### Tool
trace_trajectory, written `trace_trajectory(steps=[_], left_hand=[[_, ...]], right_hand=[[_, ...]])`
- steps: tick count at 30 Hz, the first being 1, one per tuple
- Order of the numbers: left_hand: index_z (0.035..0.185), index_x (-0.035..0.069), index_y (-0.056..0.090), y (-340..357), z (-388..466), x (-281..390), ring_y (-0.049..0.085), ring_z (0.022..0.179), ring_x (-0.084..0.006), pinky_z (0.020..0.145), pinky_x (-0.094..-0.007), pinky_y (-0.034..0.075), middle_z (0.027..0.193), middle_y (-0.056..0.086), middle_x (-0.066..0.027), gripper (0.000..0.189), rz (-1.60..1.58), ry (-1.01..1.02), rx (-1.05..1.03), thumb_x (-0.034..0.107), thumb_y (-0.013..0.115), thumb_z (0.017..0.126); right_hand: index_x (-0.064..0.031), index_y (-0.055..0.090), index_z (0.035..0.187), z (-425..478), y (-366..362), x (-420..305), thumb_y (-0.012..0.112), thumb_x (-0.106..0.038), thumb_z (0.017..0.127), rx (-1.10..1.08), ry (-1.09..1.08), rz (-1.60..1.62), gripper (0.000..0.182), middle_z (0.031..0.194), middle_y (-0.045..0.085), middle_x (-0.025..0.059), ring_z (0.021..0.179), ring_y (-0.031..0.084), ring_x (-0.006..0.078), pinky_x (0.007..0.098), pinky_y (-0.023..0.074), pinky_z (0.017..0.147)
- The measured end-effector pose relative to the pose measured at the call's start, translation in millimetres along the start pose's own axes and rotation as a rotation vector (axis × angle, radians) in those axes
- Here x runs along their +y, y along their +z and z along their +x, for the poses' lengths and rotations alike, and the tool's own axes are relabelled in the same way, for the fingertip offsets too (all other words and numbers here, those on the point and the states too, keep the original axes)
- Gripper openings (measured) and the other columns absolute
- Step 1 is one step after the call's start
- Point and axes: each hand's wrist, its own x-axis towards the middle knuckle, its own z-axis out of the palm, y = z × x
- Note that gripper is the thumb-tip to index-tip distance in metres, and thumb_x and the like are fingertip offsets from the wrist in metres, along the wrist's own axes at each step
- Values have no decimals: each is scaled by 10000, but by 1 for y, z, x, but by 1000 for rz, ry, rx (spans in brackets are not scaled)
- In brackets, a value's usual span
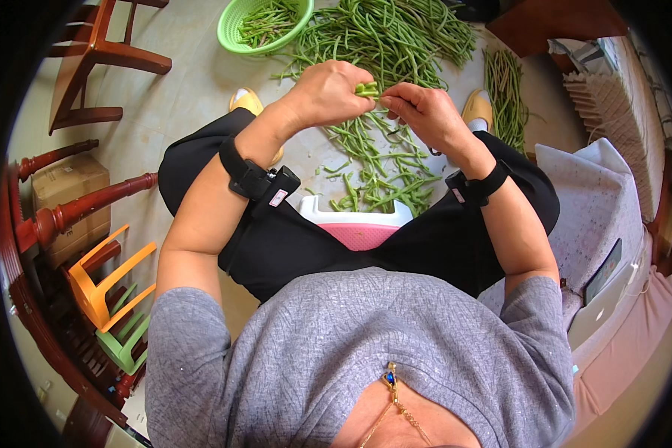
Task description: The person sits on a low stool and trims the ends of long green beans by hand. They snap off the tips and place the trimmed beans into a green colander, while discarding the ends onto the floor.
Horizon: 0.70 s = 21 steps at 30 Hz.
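My left hand (pixel 336 94) is closed around a small bunch of short green bean pieces (pixel 366 89), whose ends poke out towards the right. Close beside it, the thumb and fingertips of my right hand (pixel 420 109) are pinched together near the bunch; whether they grip a bean is too small to tell. Beyond my hands a big heap of long green beans (pixel 389 33) lies on the tiled floor. A green plastic colander (pixel 227 31) at the upper left holds cut bean pieces. Loose bean bits (pixel 369 151) are scattered below my hands, between my feet.
A pink and white plastic stool (pixel 358 235) is under me. Another bundle of long beans (pixel 504 101) lies by my right foot. Wooden chair legs (pixel 123 56), a cardboard box (pixel 73 196) and an orange plastic stool (pixel 98 297) stand left. A cloth-covered seat (pixel 593 190) and a laptop (pixel 602 313) are right.
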Motion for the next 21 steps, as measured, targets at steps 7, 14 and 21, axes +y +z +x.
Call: trace_trajectory(steps=[7,14,21], left_hand=[[786,25,594,-25,2,8,463,535,-85,507,-240,384,622,521,-11,166,-1125,-218,84,186,611,821],[1026,43,580,-64,53,-116,552,789,-174,679,-304,471,833,589,-68,282,-1673,273,-200,283,547,881],[983,33,645,-17,2,9,501,641,-19,572,-168,384,784,611,42,281,-852,-203,154,177,742,763]], right_hand=[[-17,608,905,5,-10,-15,497,-223,953,-26,3,577,239,695,643,30,639,597,83,230,477,589],[-11,566,973,2,-4,-11,490,-319,950,-117,269,822,318,688,635,64,596,594,113,216,448,563],[-2,560,1003,3,-3,-15,459,-218,962,-153,305,1215,242,798,638,82,664,597,130,245,477,617]])
